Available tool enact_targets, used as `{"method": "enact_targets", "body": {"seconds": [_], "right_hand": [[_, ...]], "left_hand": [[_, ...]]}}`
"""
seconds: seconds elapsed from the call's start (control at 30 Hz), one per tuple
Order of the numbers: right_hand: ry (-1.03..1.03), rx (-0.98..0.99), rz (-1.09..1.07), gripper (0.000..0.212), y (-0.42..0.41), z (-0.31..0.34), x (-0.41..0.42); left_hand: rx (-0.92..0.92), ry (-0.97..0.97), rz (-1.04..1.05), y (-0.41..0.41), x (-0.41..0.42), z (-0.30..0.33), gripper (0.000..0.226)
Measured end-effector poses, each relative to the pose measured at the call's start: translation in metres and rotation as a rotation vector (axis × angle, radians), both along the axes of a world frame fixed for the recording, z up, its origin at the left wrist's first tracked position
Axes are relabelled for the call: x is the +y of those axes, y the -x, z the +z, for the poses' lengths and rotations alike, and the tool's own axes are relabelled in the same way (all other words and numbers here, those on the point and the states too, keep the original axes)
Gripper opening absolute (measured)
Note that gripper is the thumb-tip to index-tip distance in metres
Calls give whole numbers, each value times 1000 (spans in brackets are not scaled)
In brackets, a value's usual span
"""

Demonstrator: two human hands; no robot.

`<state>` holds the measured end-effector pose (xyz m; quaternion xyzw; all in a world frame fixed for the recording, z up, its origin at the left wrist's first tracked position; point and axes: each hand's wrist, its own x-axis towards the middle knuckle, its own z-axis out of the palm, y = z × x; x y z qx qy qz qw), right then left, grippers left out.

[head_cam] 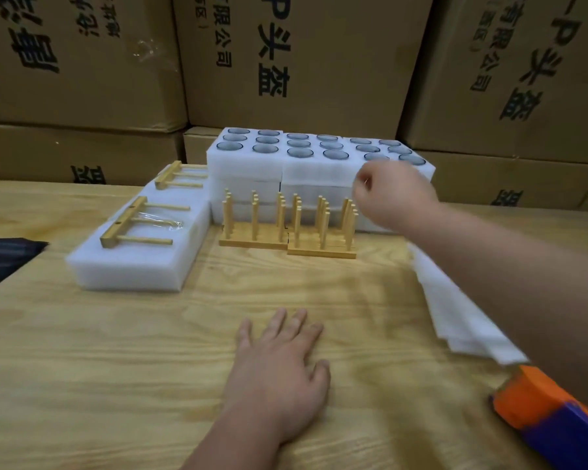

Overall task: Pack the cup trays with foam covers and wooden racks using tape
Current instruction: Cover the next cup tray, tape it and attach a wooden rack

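White foam cup trays (248,164) with glass cups in their holes stand stacked at the back of the wooden table (150,351). Two upright wooden racks (255,228) stand in front of the stack. At the left, two packed foam blocks (140,266) lie flat, each with a wooden rack (134,228) on top. My left hand (279,371) rests flat on the table, fingers spread. My right hand (394,195) is blurred, fingers curled, in front of the right end of the tray stack; whether it holds anything is unclear. Thin foam covers (462,320) lie under my right forearm.
An orange and purple tape dispenser (550,415) lies at the table's right front corner. Printed cardboard boxes (302,59) form a wall behind the table. A dark object (4,259) sits off the table's left edge.
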<state>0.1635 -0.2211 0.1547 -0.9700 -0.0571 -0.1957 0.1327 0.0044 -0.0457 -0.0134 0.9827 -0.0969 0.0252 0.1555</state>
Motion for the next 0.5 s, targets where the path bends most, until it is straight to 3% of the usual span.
{"method": "enact_targets", "body": {"seconds": [0.07,0.2,0.3,0.5], "right_hand": [[-26,-33,-67,31,-38,15,-19],[133,118,-214,63,-91,17,-46],[278,271,-241,67,-112,7,-52],[410,378,-202,69,-139,8,-54]], "left_hand": [[-5,12,6,0,0,-1,75],[-5,39,15,-2,0,-3,79],[-4,32,23,-5,0,-4,78],[11,46,25,-5,0,-1,78]]}}
